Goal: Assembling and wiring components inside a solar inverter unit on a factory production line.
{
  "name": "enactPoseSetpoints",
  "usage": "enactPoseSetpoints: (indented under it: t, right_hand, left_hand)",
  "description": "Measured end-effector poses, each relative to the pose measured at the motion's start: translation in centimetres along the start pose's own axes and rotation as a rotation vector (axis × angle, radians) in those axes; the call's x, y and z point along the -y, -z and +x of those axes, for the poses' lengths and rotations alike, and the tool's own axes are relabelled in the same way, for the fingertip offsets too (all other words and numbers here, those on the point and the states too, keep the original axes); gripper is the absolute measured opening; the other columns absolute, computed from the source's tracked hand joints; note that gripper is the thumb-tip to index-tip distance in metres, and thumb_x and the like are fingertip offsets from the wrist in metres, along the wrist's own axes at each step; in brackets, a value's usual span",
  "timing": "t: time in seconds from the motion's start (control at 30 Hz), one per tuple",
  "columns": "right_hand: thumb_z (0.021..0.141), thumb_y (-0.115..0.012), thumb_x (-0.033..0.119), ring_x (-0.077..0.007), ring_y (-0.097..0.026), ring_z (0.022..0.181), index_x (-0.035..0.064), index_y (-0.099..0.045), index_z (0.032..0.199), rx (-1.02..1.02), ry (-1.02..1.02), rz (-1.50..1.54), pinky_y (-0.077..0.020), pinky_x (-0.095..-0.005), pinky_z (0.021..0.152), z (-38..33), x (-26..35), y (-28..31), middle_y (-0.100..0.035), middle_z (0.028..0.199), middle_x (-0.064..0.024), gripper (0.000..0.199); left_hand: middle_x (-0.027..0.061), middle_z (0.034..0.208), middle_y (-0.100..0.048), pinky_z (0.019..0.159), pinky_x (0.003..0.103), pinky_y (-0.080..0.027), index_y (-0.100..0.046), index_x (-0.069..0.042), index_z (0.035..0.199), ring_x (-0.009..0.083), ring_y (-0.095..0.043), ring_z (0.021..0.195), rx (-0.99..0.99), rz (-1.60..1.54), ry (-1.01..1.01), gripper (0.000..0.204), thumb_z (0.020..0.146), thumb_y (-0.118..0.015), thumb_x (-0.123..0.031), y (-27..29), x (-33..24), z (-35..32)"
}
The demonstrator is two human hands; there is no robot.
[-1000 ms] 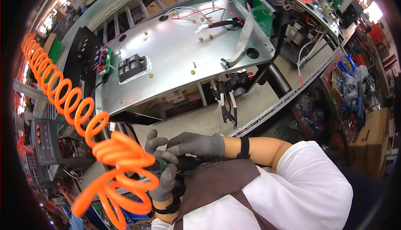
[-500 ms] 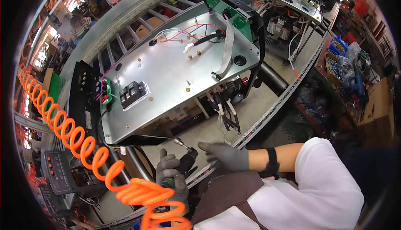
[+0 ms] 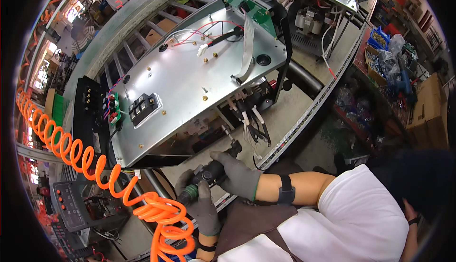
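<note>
Coiled hose (image 3: 95,167) lies left of the metal chassis (image 3: 190,86) (screwdriver (image 3: 213,169) before it).

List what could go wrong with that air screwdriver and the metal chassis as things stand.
1. The coiled orange air hose loops right beside the left hand and could tug the pneumatic screwdriver off line.
2. Loose red and white wires and a grey ribbon cable lie across the metal chassis plate; the bit might snag them.
</note>
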State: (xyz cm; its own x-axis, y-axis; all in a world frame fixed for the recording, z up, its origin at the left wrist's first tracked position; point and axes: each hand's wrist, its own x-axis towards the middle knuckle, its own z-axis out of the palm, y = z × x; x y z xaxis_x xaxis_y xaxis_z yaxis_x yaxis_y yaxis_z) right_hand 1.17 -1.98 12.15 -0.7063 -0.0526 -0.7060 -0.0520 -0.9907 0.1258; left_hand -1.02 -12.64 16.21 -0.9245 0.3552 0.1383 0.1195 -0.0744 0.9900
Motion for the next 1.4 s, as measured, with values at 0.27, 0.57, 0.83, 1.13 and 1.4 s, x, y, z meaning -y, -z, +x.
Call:
enactPoseSetpoints:
  t: [0.27, 0.57, 0.83, 1.13, 1.4]
  right_hand:
    - [0.083, -0.064, 0.027, -0.0181, -0.058, 0.087, 0.0052, -0.049, 0.105, 0.101, 0.148, -0.16, -0.051, -0.0301, 0.079, 1.5, -0.3, 1.1, -0.055, 0.097, -0.0092, 0.035]
    - [0.083, -0.063, 0.021, -0.0203, -0.058, 0.083, 0.0063, -0.052, 0.092, 0.026, 0.031, 0.052, -0.0495, -0.0325, 0.079, 0.8, -0.9, 0.1, -0.058, 0.086, -0.0083, 0.02]
    - [0.084, -0.061, 0.021, -0.0202, -0.057, 0.082, 0.006, -0.052, 0.092, 0.227, 0.228, -0.138, -0.0485, -0.0309, 0.081, 4.3, -1.6, 2.9, -0.057, 0.085, -0.0082, 0.02]
    - [0.084, -0.058, 0.028, -0.0187, -0.058, 0.081, 0.0093, -0.054, 0.096, -0.025, -0.037, -0.13, -0.0488, -0.0302, 0.078, 2.0, -1.0, 1.4, -0.057, 0.089, -0.0052, 0.022]
    - [0.09, -0.048, 0.03, -0.0178, -0.058, 0.092, 0.0112, -0.058, 0.098, 0.107, -0.131, -0.023, -0.0454, -0.0322, 0.09, 1.2, -2.0, -0.4, -0.061, 0.097, -0.0048, 0.022]
  left_hand:
    - [0.018, 0.111, -0.058, 0.09, 0.033, -0.045, -0.049, 0.006, 0.116, 0.0226, -0.057, 0.101, -0.032, 0.213, 0.119, 0.042, 0.078, -0.065, -0.002, -0.1, -1.0, -0.3]
    - [0.0145, 0.109, -0.058, 0.088, 0.032, -0.046, -0.049, 0.004, 0.116, 0.0205, -0.057, 0.098, -0.108, 0.022, 0.115, 0.043, 0.077, -0.067, -0.003, -0.9, -1.5, -0.6]
    - [0.0152, 0.116, -0.055, 0.091, 0.033, -0.044, -0.046, 0.003, 0.124, 0.021, -0.054, 0.104, -0.008, 0.053, 0.198, 0.046, 0.081, -0.061, -0.005, 0.2, 0.3, -0.7]
    - [0.0151, 0.103, -0.058, 0.091, 0.038, -0.045, -0.059, 0.0, 0.093, 0.0249, -0.058, 0.099, 0.35, 0.273, -0.316, 0.026, 0.068, -0.06, 0.005, 2.0, 0.2, 1.9]
    - [0.0177, 0.113, -0.058, 0.102, 0.043, -0.035, -0.055, 0.0, 0.096, 0.0307, -0.047, 0.119, 0.617, 0.173, -0.233, 0.026, 0.07, -0.056, 0.001, 3.5, 0.1, 3.2]
